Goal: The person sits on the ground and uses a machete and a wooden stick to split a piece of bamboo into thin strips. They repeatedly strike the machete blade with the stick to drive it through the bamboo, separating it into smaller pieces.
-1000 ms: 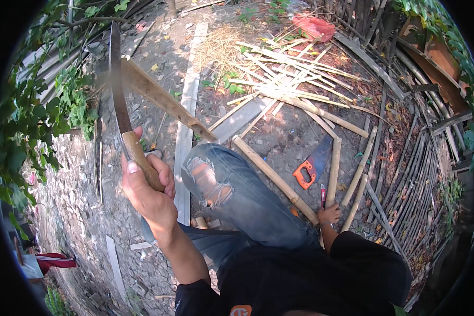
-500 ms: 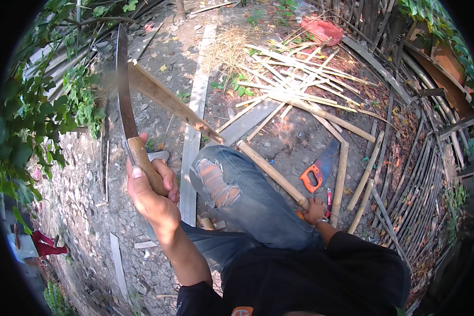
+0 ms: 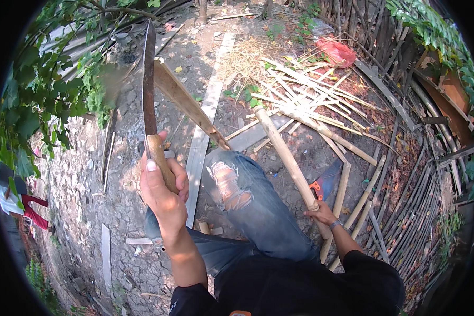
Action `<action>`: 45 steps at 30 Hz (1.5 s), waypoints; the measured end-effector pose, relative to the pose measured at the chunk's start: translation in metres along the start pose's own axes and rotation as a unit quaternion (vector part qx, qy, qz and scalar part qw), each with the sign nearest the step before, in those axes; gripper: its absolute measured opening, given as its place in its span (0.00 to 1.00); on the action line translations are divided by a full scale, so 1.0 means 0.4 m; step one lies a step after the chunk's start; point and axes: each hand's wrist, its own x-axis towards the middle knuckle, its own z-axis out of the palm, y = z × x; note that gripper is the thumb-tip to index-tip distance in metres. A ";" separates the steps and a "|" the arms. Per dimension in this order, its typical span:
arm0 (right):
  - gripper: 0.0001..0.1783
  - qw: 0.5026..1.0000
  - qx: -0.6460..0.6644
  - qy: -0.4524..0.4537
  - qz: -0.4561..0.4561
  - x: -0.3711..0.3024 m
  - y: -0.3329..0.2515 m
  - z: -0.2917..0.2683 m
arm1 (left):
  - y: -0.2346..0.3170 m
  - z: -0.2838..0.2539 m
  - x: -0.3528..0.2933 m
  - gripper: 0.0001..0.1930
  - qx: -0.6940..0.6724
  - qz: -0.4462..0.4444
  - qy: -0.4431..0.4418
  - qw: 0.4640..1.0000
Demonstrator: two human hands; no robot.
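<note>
My left hand (image 3: 163, 192) is wrapped round the wooden handle of a machete (image 3: 149, 89), its long dark blade pointing up and away. In my right hand (image 3: 323, 214) is a bamboo pole (image 3: 287, 156), gripped near its close end and raised at a slant beside my right leg. Under that pole lies a handsaw (image 3: 330, 174), its orange handle partly hidden. Past my knee, a brown wooden plank (image 3: 192, 109) stands at a tilt near the machete blade.
Split bamboo strips (image 3: 310, 95) lie in a loose pile ahead. Several bamboo lengths (image 3: 339, 195) rest on the ground to the right, beside long thin poles (image 3: 405, 210). A pale board (image 3: 210, 100) runs away from me. Leafy vines (image 3: 26, 105) hang at left; a red bag (image 3: 336, 51) lies far off.
My right hand has lifted the bamboo pole off the ground, its far end now higher and over the strips. The machete stays raised in my left hand; the view has shifted slightly.
</note>
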 end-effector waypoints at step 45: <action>0.33 0.843 -0.183 0.505 0.003 -0.026 0.049 -0.233 | 0.004 0.006 -0.006 0.31 -0.015 -0.039 -0.002 0.999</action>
